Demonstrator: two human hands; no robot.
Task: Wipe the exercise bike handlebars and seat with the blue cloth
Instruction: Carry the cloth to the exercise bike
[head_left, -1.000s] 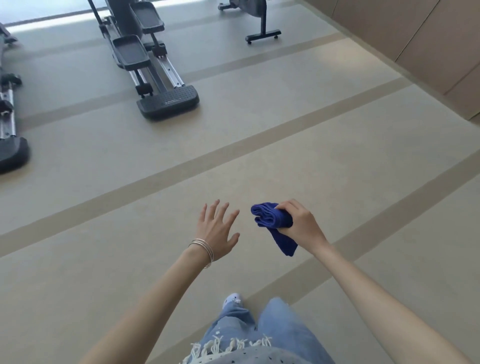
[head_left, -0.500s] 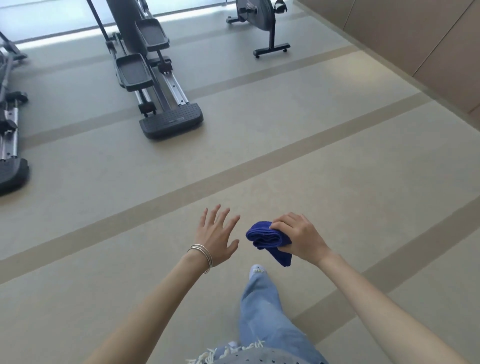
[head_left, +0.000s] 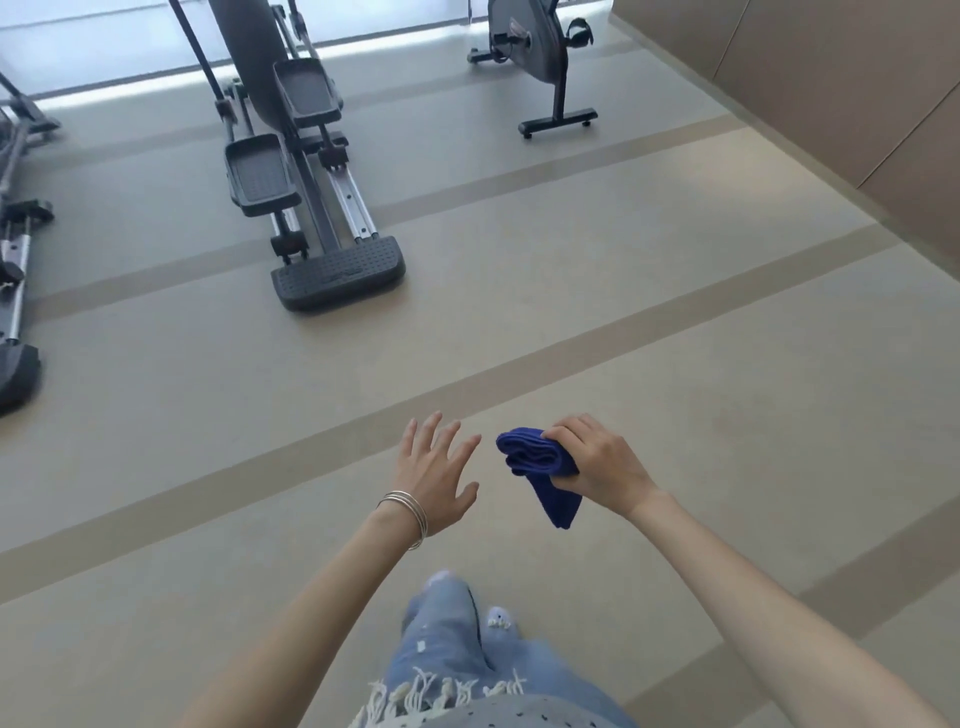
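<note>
Gripping a bunched blue cloth (head_left: 540, 470) in the right hand (head_left: 597, 462), left hand (head_left: 434, 475) spread empty, exercise bike (head_left: 535, 47) well ahead

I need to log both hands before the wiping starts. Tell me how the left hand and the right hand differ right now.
The left hand is open with fingers spread and holds nothing; the right hand is closed around the bunched dark blue cloth. The left wrist wears thin silver bangles; the right wrist is bare. Both are stretched forward above the beige striped floor, at about the same height in the view, touching no machine.
</note>
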